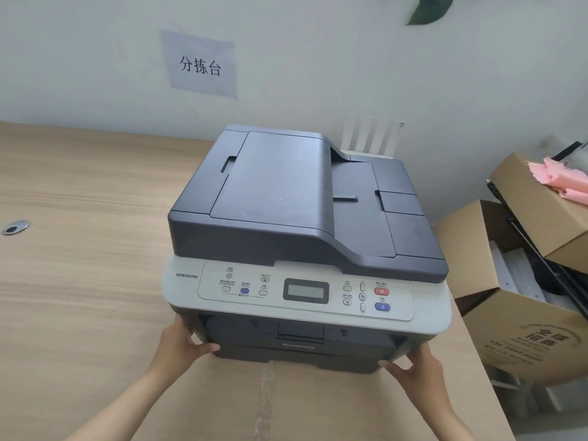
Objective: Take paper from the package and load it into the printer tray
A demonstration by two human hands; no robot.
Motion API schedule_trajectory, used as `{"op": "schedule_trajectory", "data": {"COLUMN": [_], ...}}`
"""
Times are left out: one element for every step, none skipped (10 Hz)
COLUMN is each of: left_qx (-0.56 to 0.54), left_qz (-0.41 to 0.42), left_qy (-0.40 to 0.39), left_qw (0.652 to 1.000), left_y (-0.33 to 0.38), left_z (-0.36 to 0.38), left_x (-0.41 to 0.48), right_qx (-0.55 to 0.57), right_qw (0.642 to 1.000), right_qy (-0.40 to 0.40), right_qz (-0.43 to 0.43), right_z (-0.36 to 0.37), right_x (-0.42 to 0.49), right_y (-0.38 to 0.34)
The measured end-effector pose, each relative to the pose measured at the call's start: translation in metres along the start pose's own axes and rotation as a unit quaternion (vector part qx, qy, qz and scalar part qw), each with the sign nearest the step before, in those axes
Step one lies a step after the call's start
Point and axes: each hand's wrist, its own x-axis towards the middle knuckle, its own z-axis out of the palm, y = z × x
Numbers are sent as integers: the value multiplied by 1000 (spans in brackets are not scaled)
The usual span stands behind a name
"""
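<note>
A dark grey and light grey printer [302,202] stands on the wooden table [79,249], its control panel facing me. Its paper tray [299,353] sits pushed in at the bottom front. My left hand [181,345] grips the printer's lower front left corner, fingers curled onto the front face. At the lower front right corner, my right hand [413,367] holds it the same way. No paper package or loose paper is in view.
A flat brown cardboard sheet [222,402] with a taped seam lies under the printer's front. Open cardboard boxes [525,338] are stacked off the table's right edge, one holding pink cloth [560,179]. A metal cable grommet [14,227] sits at the left. The wall is close behind.
</note>
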Motion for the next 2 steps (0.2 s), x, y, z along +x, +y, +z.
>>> {"op": "schedule_trajectory", "data": {"left_qx": [49,31], "left_qz": [27,34], "left_qy": [-58,-42], "left_qw": [997,998], "left_y": [5,13], "left_z": [-21,-59], "left_x": [2,12], "right_qx": [-34,-58], "right_qw": [998,997], "right_qy": [-52,-59], "right_qz": [9,10], "right_z": [-9,-34], "right_x": [7,18], "right_y": [-6,-17]}}
